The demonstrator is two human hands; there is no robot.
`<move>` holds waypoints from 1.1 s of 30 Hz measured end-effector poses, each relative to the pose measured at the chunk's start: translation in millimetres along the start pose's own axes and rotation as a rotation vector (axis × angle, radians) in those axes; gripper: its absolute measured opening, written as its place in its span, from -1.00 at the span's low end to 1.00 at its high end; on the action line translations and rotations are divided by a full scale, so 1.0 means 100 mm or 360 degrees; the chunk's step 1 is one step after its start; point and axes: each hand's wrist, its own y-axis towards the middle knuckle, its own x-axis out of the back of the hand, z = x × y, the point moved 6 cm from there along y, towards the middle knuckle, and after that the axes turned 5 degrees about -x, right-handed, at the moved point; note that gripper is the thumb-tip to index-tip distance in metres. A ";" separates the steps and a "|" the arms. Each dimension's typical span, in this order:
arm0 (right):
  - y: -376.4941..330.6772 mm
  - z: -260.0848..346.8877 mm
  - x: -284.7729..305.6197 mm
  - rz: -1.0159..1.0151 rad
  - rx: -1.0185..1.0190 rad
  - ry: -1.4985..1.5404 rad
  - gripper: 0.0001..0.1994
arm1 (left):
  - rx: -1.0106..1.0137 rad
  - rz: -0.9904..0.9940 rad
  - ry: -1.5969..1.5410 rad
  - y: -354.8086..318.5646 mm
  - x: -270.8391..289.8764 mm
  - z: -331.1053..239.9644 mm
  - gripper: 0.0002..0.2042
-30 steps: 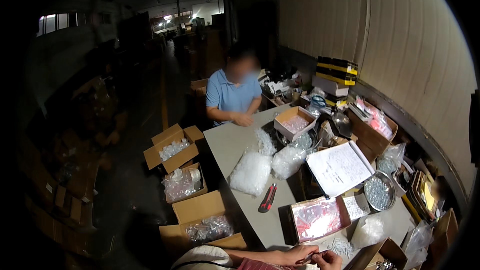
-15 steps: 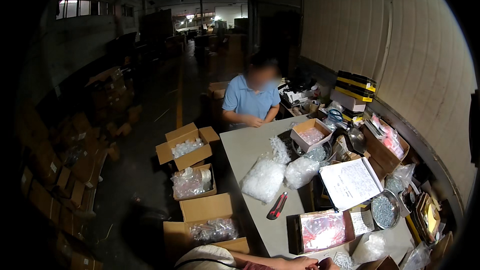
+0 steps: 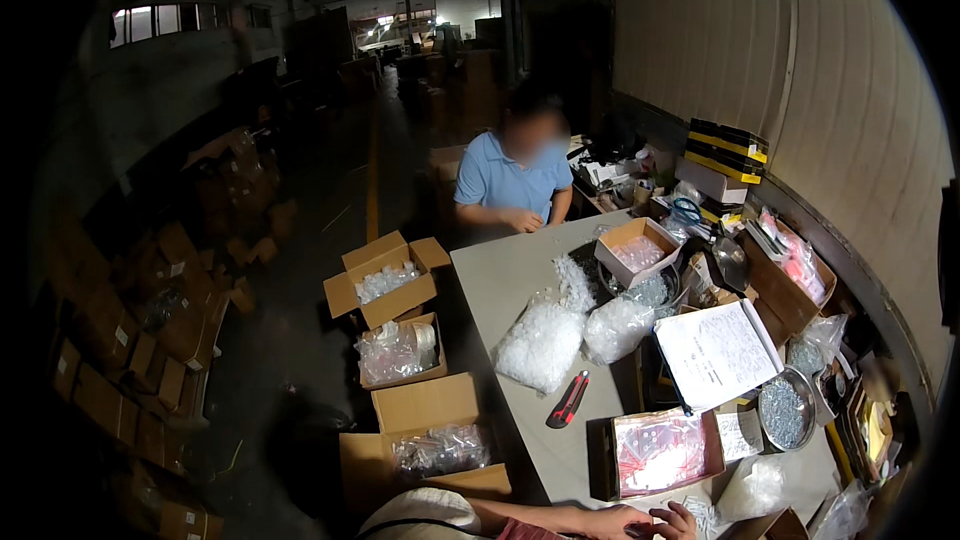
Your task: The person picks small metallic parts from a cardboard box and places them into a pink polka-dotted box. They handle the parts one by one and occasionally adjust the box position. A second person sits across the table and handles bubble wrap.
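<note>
At the bottom edge my left hand (image 3: 617,521) is closed, with its forearm coming in from the left. A small dark reddish patch shows by its fingertips; I cannot make out what it is. Close on its right is my right hand (image 3: 677,521), fingers bent toward the left one, largely cut off by the picture's edge. Just beyond both hands stands an open box (image 3: 721,466) of clear plastic packets with red edges (image 3: 660,450). Small white pieces (image 3: 702,514) lie beside my right hand, next to a clear plastic bag (image 3: 752,488).
A red and black utility knife (image 3: 568,400) and bags of white pieces (image 3: 541,348) lie on the grey table (image 3: 490,285). A clipboard (image 3: 718,352) rests near a metal bowl of screws (image 3: 786,410). Open cartons (image 3: 425,405) line the left side. A person in blue (image 3: 505,180) sits opposite.
The view has shifted slightly, so the table and boxes sit a little farther right and higher. My right hand's fingers have risen and stand more apart from my left hand.
</note>
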 end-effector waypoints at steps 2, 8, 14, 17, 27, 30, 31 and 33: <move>-0.02 -0.01 0.07 -0.0129 0.0051 0.0079 -0.86 | 0.0071 -0.0102 0.0042 -0.11 0.29 0.59 -0.58; -0.04 0.09 0.18 -0.0150 -0.0243 0.0289 -0.87 | 0.0200 -0.0218 0.1129 -0.05 0.39 0.55 -0.76; -0.02 0.00 0.10 -0.0394 -0.0120 0.0462 -0.90 | -0.0068 -0.0819 0.0153 -0.17 0.38 0.15 -0.86; 0.05 0.08 0.08 -0.0398 -0.0104 0.0472 -0.90 | -0.0200 -0.0840 0.1007 -0.20 0.50 -0.14 -0.85; -0.01 0.04 0.00 -0.0488 -0.0302 0.0637 -0.77 | -0.0301 -0.0798 0.1164 -0.19 0.33 -0.57 -0.90; -0.07 0.18 0.04 -0.0400 -0.0367 0.0439 -0.70 | -0.0504 -0.0593 0.1705 -0.12 0.16 -0.64 -0.84; -0.07 0.05 -0.06 -0.0374 -0.0330 0.0479 -0.70 | -0.0299 -0.0556 0.1585 -0.15 0.22 -0.58 -0.84; -0.13 -0.05 -0.12 -0.0373 -0.0370 0.0536 -0.73 | -0.0069 -0.0569 0.1372 -0.14 0.18 -0.57 -0.83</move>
